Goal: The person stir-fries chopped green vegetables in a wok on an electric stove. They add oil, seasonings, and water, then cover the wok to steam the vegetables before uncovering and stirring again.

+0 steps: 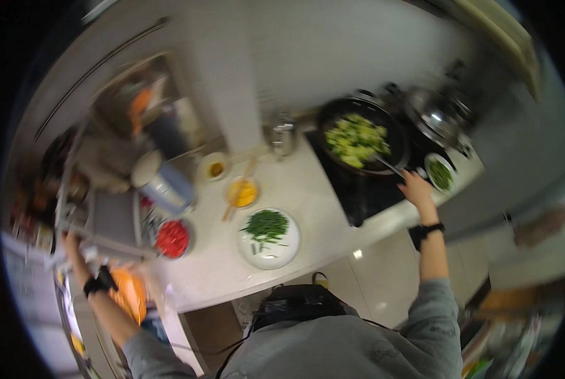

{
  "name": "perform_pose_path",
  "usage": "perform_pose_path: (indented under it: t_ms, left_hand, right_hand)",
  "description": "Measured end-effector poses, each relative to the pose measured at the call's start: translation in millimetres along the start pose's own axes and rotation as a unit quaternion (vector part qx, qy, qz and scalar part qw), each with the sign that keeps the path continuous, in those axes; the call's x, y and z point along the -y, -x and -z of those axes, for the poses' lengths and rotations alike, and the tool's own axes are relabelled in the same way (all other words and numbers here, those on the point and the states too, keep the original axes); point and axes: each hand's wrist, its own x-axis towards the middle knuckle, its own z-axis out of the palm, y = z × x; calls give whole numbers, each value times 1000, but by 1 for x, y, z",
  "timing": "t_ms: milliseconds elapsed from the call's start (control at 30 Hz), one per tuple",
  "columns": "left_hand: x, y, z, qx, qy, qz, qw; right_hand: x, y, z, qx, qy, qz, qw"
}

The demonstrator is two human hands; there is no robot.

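Observation:
My right hand (416, 189) grips the handle of a metal spatula (389, 165), whose blade rests among chopped green vegetables (357, 139) inside a black wok (398, 150) on the cooktop. A small dish of cut greens (439, 174) lies just right of that hand. Far to the left, my left hand (70, 240) reaches to the edge of a shelf or rack by the counter's end; blur hides whether its fingers hold anything. Between my arms, a white plate (289, 251) bears chopped green chives or scallions (266, 225). A bowl of cut red food, perhaps tomato (172, 238), stands left of it.
Chopsticks (233, 201) lie across a bowl of yellow food (245, 193). Behind are a small bowl with brown contents (215, 168), a blue-grey pitcher (167, 187) and a glass jar (282, 137). A lidded metal pot (431, 113) stands right of the wok on the black cooktop (358, 199).

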Motion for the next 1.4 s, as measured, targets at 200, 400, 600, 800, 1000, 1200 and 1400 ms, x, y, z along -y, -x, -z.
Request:
perform_pose_path:
  t_ms: [200,400,600,800,1000,1200,1400]
  left_hand:
    - [-55,41,-36,-48,355,7,933]
    - [-166,161,-71,-311,278,-6,909]
    - [-217,297,-73,-353,271,-91,891]
    - [-256,425,-171,-371,340,-2,864]
    - [-256,520,-317,-182,471,106,857]
    - [-257,557,-402,-146,520,201,817]
    - [-260,550,-430,-63,505,145,849]
  right_hand:
    - [23,15,34,-17,52,0,999]
    - [47,-3,22,-47,46,18,998]
    - [26,-41,34,-28,-74,10,997]
    - [-14,-91,23,-60,-84,67,992]
    - [-52,-70,-12,-51,-68,169,982]
    - [-113,-28,64,-36,-63,198,978]
    - [-126,2,105,-31,-29,204,978]
